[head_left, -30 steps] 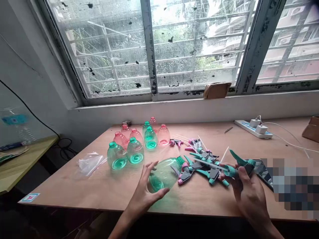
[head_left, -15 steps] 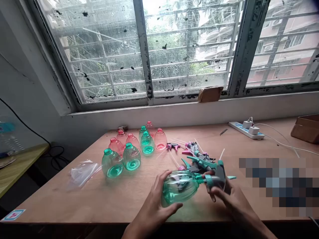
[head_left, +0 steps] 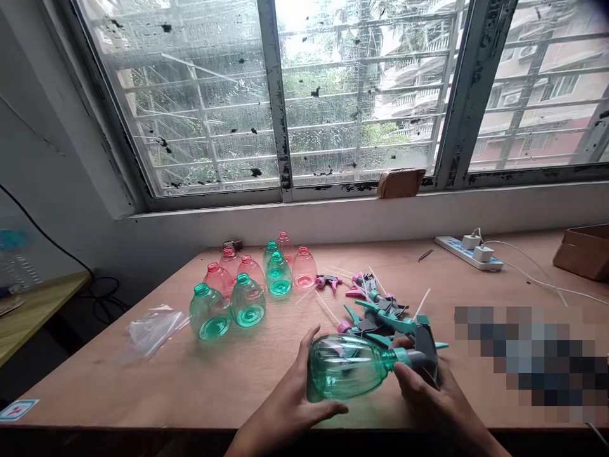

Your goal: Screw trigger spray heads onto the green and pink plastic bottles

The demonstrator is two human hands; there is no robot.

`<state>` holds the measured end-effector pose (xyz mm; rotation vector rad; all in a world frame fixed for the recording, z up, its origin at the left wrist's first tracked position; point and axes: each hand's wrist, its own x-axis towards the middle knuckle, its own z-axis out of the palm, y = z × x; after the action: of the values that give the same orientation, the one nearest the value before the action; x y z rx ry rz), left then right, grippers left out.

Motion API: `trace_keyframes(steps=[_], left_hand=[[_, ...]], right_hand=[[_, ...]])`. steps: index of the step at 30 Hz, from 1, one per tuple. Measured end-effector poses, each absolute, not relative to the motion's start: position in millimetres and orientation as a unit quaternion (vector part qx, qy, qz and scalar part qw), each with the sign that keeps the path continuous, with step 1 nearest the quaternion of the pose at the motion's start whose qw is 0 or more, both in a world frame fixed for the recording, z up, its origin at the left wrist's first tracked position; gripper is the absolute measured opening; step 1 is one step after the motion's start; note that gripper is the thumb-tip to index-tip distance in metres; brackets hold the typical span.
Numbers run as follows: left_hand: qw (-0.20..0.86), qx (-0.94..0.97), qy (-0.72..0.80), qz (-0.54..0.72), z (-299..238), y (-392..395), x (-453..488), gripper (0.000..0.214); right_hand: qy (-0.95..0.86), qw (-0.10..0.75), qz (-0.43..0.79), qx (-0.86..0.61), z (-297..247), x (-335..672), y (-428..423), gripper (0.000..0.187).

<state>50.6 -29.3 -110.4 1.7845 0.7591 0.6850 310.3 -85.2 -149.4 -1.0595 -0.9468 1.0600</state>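
Observation:
A clear green spray bottle (head_left: 349, 368) lies on its side in the air above the table's front part, its neck pointing right. My left hand (head_left: 299, 397) cups the bottle's base, thumb below and fingers behind it. At the neck, my right hand (head_left: 423, 387) is closed around the grey and green trigger sprayer (head_left: 423, 355), with the thumb on the green collar. The collar sits against the bottle's mouth; whether it is threaded on I cannot tell. Just behind lies a pile of grey, green and pink trigger sprayers (head_left: 380, 311) with white tubes.
Several green bottles (head_left: 248, 304) and red bottles (head_left: 304, 270) stand open-necked at the left back. A plastic bag (head_left: 155, 333) lies left of them. A power strip (head_left: 469, 254) with cables and a cardboard box (head_left: 583, 254) are at the right back.
The bottle and sprayer have shifted slightly right and down with both hands. My right thumb has moved up onto the green collar.

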Motion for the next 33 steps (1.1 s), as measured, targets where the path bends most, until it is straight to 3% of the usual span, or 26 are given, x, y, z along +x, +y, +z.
trace_keyframes(steps=[4, 10, 21, 30, 33], left_hand=[[0.504, 0.750, 0.319, 0.284, -114, -28, 49, 0.108], [0.486, 0.747, 0.335, 0.305, -120, -25, 48, 0.108], [0.426, 0.798, 0.341, 0.257, -117, -31, 48, 0.109], [0.421, 0.795, 0.355, 0.254, -119, -29, 47, 0.114], [0.425, 0.805, 0.328, 0.251, -122, -28, 43, 0.101]], right_hand=[[-0.455, 0.636, 0.384, -0.490, -138, 310, -86, 0.047], [-0.462, 0.595, 0.438, -0.490, -138, 314, -87, 0.048], [-0.433, 0.612, 0.486, -0.449, -144, 310, -84, 0.053], [-0.473, 0.627, 0.371, -0.495, -130, 312, -87, 0.050], [-0.471, 0.614, 0.390, -0.499, -130, 312, -87, 0.050]])
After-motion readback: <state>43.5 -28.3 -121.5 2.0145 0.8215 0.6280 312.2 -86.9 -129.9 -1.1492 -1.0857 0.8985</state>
